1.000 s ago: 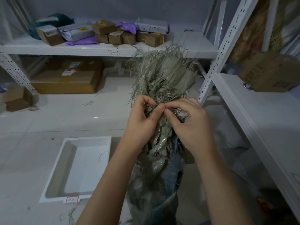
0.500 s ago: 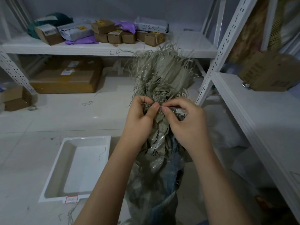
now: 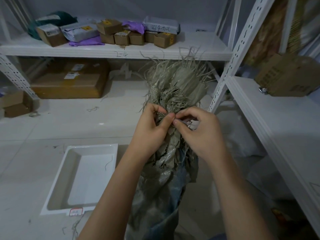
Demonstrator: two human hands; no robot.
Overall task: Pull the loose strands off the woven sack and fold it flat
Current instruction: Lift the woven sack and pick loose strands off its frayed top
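A grey-green woven sack [image 3: 164, 181] hangs bunched in front of me, its body dropping toward my lap. Its frayed top edge fans out above my hands as a tuft of loose strands [image 3: 176, 80]. My left hand [image 3: 152, 130] grips the gathered neck of the sack from the left. My right hand [image 3: 199, 134] is at the same spot from the right, thumb and forefinger pinched on strands at the neck. The fingertips of both hands touch.
A white plastic tray [image 3: 83, 177] lies on the tiled floor at lower left with one strand in it. White metal shelves [image 3: 110, 51] carry parcels and small boxes; a large carton [image 3: 69, 80] sits underneath. Another shelf [image 3: 277, 122] runs along the right.
Both hands stayed together at the sack's neck; the bundle and its frayed top shifted slightly to the right and up. The grip looks the same.
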